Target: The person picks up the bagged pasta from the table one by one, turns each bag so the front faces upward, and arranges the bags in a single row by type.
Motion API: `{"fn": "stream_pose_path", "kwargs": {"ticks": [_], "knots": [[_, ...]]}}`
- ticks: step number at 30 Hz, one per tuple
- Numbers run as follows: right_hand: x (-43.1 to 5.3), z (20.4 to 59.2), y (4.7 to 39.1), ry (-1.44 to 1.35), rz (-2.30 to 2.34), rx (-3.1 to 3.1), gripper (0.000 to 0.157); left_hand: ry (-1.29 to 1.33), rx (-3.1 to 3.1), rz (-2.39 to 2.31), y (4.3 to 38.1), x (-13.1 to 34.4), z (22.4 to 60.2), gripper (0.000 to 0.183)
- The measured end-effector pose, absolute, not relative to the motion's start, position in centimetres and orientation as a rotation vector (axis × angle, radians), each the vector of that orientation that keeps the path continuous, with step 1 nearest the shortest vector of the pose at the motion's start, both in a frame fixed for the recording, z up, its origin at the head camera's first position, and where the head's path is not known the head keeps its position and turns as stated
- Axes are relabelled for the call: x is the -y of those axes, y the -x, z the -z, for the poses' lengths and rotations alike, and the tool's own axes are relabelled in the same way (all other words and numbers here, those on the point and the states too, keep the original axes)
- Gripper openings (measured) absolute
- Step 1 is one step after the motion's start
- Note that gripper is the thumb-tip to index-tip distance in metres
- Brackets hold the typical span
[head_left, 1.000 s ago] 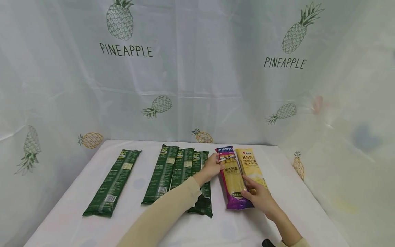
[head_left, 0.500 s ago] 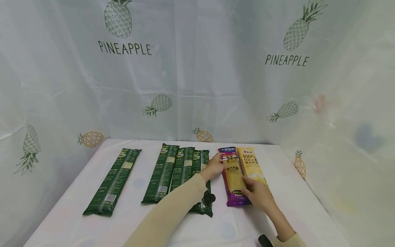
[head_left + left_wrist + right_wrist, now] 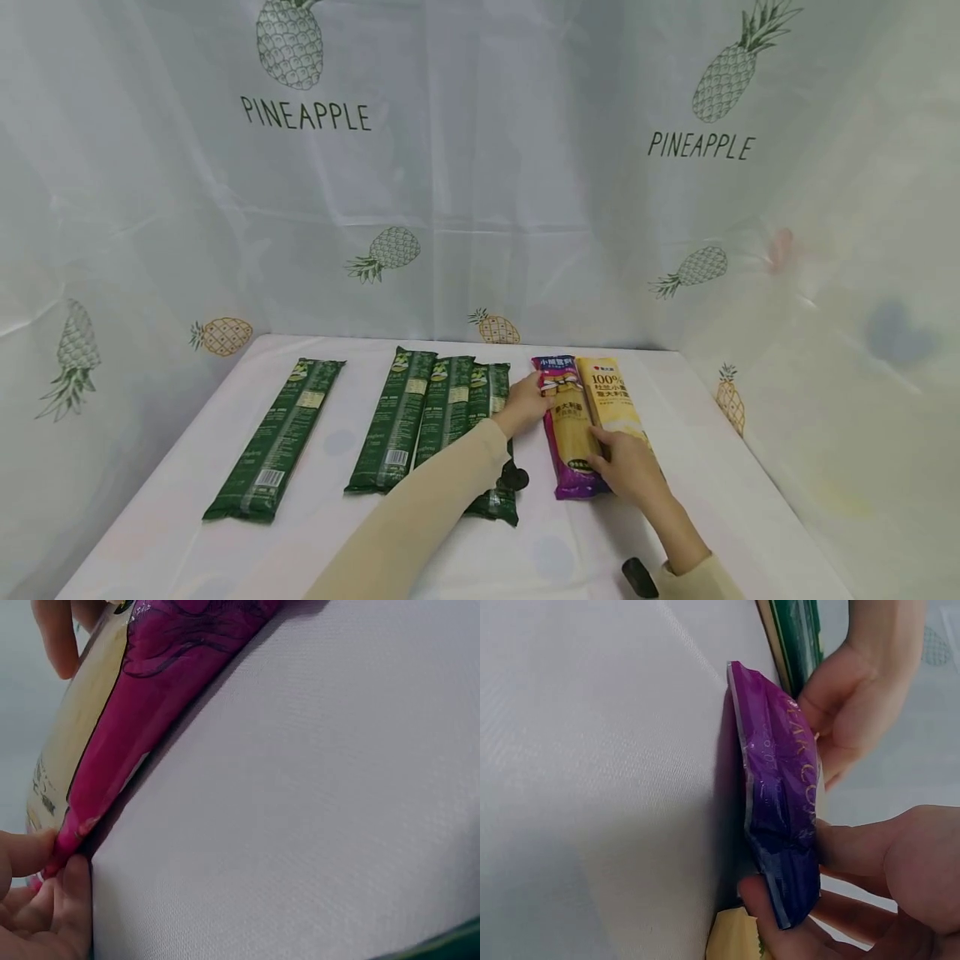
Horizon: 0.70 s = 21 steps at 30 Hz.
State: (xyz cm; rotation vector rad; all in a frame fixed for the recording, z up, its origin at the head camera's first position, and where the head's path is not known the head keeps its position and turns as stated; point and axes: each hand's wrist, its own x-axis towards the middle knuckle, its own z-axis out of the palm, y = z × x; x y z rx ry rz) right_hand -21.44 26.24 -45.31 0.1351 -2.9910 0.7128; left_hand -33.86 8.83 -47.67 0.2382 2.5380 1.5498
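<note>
A purple-edged pasta packet (image 3: pixel 572 429) with a window showing the pasta lies on the white table, its right side against a yellow pasta packet (image 3: pixel 611 392). My left hand (image 3: pixel 525 404) pinches its left edge near the top; thumb and fingertips close on the purple film in the left wrist view. Lower down, on the opposite side, my right hand (image 3: pixel 633 467) grips the same packet. In the right wrist view, the right thumb lies on top and a finger reaches under the dark end of the packet (image 3: pixel 776 772). The right hand covers the yellow packet's lower part.
Three green pasta packets lie side by side left of my left hand, the nearest green packet (image 3: pixel 487 392) partly under the left forearm. Another green packet (image 3: pixel 273 442) lies apart at the far left. A pineapple-print curtain (image 3: pixel 510 167) hangs behind the table (image 3: pixel 172 492).
The purple-edged packet has shifted slightly right and away from me, up beside the yellow packet, with both hands moving along on it. The green packets have stayed put.
</note>
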Motion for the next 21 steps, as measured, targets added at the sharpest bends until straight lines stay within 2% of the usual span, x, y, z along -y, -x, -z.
{"fn": "stream_pose_path", "kwargs": {"ticks": [9, 21], "knots": [[-26.3, 45.3, 22.0, -0.156, -0.653, 2.997, 0.054, -0.299, -2.488, -1.529, 33.9, -8.2, 47.3, 0.068], [-26.1, 44.7, 21.2, -0.174, -0.458, 3.054, 0.054, -0.311, -2.542, -1.412, 34.0, -7.7, 47.6, 0.067]]}}
